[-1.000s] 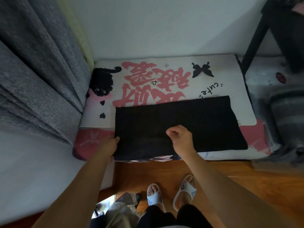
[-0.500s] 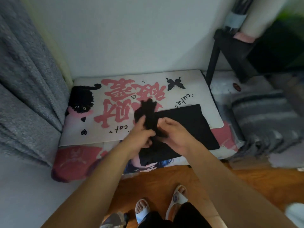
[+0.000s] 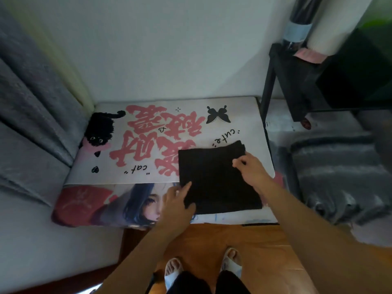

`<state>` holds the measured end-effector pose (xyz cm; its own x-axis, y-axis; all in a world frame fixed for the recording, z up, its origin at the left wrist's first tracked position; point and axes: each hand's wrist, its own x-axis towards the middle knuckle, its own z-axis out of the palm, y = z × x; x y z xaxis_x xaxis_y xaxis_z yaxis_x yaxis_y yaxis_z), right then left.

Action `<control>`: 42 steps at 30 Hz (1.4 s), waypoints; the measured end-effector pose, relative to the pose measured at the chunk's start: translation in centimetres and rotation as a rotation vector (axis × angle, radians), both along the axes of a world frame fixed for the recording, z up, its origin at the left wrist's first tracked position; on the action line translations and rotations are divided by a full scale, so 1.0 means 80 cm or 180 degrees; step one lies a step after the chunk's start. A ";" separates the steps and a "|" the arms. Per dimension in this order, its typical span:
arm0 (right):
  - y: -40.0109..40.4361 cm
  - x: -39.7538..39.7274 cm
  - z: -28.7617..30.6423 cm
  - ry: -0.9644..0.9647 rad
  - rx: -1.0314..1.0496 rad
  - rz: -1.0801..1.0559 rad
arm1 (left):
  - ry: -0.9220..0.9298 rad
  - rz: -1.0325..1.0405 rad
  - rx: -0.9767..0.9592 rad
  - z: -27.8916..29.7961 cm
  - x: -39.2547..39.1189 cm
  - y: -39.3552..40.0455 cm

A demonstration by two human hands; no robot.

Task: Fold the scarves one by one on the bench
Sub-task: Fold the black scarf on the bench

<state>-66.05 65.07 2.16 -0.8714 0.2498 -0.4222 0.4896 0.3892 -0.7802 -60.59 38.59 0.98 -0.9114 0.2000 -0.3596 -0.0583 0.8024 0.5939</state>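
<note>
A black scarf [image 3: 214, 177] lies folded into a compact rectangle on the right half of the bench [image 3: 118, 175], which has a white cover printed with pink lettering and a black cat. My left hand [image 3: 178, 200] lies at the scarf's near left corner, fingers stretched along its left edge and thumb on the cloth. My right hand [image 3: 250, 166] is at the scarf's far right corner, fingers curled and pinching the top layer there.
A grey curtain [image 3: 31, 115] hangs at the left. A black stand [image 3: 297, 85] rises right of the bench, and a grey striped textile [image 3: 339, 170] is heaped beside it. A wooden floor [image 3: 233, 236] and my sandalled feet are below.
The scarf lay spread wide across the bench. Both hands lifted its left end and carried it over to the right, so it now lies at about half its width.
</note>
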 end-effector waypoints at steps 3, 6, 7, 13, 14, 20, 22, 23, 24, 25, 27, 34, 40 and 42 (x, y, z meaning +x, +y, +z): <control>0.014 -0.002 -0.028 -0.0223 0.0030 0.0089 | -0.0129 -0.0381 -0.0681 -0.028 0.017 0.017; 0.014 -0.001 -0.043 -0.0113 0.0389 0.0312 | -0.0072 0.0129 -0.0642 -0.032 0.027 0.025; 0.014 -0.002 -0.048 -0.0078 0.0462 0.0314 | 0.0003 0.0347 -0.0589 -0.033 0.028 0.024; 0.040 -0.008 -0.062 0.0171 0.0723 0.0121 | 0.0223 0.0352 -0.0729 -0.038 0.029 0.022; 0.044 -0.008 -0.063 0.0222 0.0760 0.0064 | 0.0323 0.0217 -0.0924 -0.037 0.031 0.023; 0.043 -0.008 -0.053 0.0331 0.0340 -0.0125 | 0.0468 -0.0521 -0.1953 -0.036 0.024 0.032; 0.032 0.009 -0.054 0.0248 0.0286 0.0097 | 0.0379 -0.0662 -0.2153 -0.035 0.024 0.035; 0.028 0.022 -0.058 0.0164 0.0321 0.0203 | 0.0348 -0.0707 -0.2227 -0.035 0.024 0.036; 0.026 0.038 -0.062 0.0104 0.0420 0.0274 | 0.0314 -0.0713 -0.2240 -0.035 0.023 0.037; 0.026 0.053 -0.065 0.0159 0.0686 0.0264 | 0.0251 -0.0683 -0.2200 -0.033 0.022 0.039; 0.032 0.081 -0.072 0.0739 0.1549 0.0118 | 0.0126 -0.0605 -0.2033 -0.032 0.019 0.039; -0.007 0.100 -0.084 0.1737 0.1565 0.0832 | -0.0039 -0.0444 -0.1655 -0.036 0.028 0.030; -0.011 0.108 -0.104 0.1508 0.2168 0.1027 | -0.0178 -0.0439 -0.1688 -0.029 0.028 0.036; -0.013 0.106 -0.109 0.1494 0.2268 0.1131 | -0.0183 -0.0432 -0.1728 -0.027 0.027 0.037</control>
